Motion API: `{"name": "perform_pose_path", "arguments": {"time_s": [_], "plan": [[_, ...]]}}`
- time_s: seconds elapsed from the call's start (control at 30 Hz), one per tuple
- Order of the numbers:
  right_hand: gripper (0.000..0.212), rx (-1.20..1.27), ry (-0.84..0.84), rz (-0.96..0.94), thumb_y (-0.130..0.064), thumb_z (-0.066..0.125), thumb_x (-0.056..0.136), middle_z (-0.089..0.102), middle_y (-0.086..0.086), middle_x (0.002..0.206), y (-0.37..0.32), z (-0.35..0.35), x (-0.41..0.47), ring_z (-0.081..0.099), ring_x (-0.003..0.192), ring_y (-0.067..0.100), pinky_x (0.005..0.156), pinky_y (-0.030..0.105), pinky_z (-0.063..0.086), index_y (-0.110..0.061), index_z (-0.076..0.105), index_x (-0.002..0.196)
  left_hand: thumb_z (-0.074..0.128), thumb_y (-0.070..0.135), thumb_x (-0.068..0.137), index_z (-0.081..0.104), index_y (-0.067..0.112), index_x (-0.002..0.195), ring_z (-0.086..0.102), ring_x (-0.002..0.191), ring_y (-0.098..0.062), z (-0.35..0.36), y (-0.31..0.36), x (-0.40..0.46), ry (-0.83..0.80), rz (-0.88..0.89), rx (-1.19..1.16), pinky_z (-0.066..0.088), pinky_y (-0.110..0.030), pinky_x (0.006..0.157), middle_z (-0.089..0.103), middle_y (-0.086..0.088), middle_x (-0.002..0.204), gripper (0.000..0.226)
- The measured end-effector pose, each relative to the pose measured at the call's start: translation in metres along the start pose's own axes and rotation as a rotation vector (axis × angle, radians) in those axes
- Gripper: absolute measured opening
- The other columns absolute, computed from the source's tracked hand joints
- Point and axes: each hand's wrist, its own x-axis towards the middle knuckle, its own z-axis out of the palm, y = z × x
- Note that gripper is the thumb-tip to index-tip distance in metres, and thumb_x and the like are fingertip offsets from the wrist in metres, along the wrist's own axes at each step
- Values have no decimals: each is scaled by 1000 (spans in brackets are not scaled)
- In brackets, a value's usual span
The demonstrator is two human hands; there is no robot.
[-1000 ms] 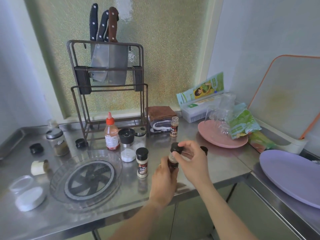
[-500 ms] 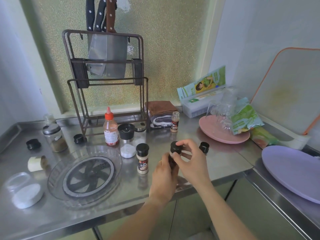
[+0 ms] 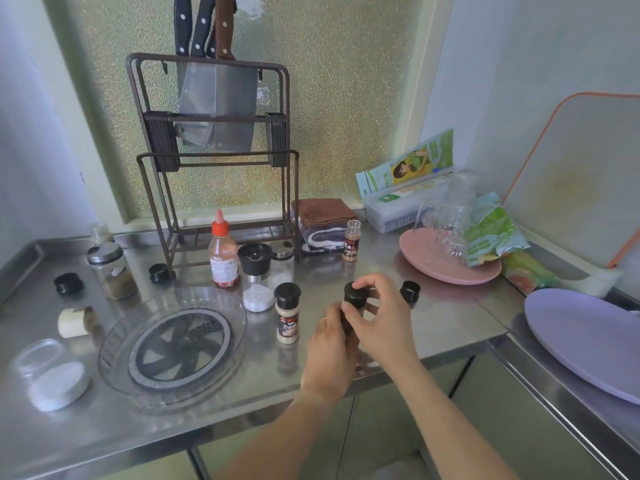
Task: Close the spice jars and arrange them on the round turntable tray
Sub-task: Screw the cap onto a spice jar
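My left hand grips the body of a small dark spice jar, mostly hidden by my fingers. My right hand is closed around its black cap on top. A capped white-pepper jar stands just left of my hands. The clear round turntable tray lies empty at the left. An uncapped spice jar stands at the back by the towels. Loose black caps lie at the right, by the rack and at the far left.
A knife rack stands at the back with a red-capped sauce bottle, a salt grinder and a steel-lidded jar near it. A tipped jar, a salt tub, a pink plate, a purple plate.
My right hand has shifted its fingers round the black cap on the jar. Both hands stay at the same spot on the counter; the camera tilted slightly.
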Motion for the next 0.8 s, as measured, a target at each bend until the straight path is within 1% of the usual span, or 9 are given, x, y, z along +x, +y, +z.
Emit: {"name": "perform_pose_path", "arguments": {"time_s": [0.07,0.17,0.3,0.37,0.47,0.57,0.67,0.73,0.8], "plan": [[37,-15,17,0,-25,83,77,56,-13,110,0,0,0,61,102,3,91,34,59,-37,55,98,54,13,96,52,9,111,61,84,-32,1,-1,-1,-8,-2,3,33,-32,64,67,-10,93,16],[35,3,10,-1,-17,79,79,60,-14,110,1,2,-1,63,104,3,92,37,59,-36,58,100,53,13,96,53,13,117,62,88,-27,1,-1,1,-6,-10,-7,39,-32,68,70,-5,98,22],[34,-36,53,4,-28,83,78,53,-13,110,1,1,-4,60,99,3,91,32,58,-35,58,100,54,12,95,52,10,112,61,86,-30,3,-2,0,-6,0,-3,36,-32,66,68,-8,94,17],[33,-33,47,-11,-24,82,79,59,-13,109,0,-1,-4,62,100,2,92,32,57,-34,58,100,53,15,95,52,14,115,62,88,-27,2,-2,-1,-2,-1,-16,40,-33,67,69,-6,96,20],[35,-105,92,-20,-31,84,77,56,-10,102,1,-5,-6,59,92,4,82,26,52,-33,57,98,53,18,96,52,12,116,62,87,-30,3,-2,0,-2,-10,-12,43,-38,67,68,-8,95,20],[33,-66,72,-30,-23,81,77,59,-12,107,1,-5,-7,63,98,5,90,31,56,-31,60,101,55,16,95,52,15,119,63,89,-29,2,-2,1,-8,-11,-16,41,-35,67,69,-6,96,25],[35,-116,93,-29,-29,84,76,58,-12,101,0,-7,-8,60,91,2,83,27,54,-32,59,100,55,17,96,52,14,118,62,87,-29,3,-2,0,-6,-7,-14,35,-31,66,69,-6,95,23],[39,-96,71,-34,-27,83,76,53,-12,106,-1,-7,-8,60,94,3,86,25,53,-33,59,106,55,17,95,52,15,119,62,89,-28,2,-1,0,-17,-12,-18,38,-32,67,69,-5,97,24],[40,-75,53,-56,-20,80,79,58,-12,108,-2,-7,-8,62,98,3,92,29,55,-32,61,112,55,16,94,52,16,120,62,92,-28,2,-1,0,-20,-18,-19,43,-36,70,69,-4,100,26]]}}
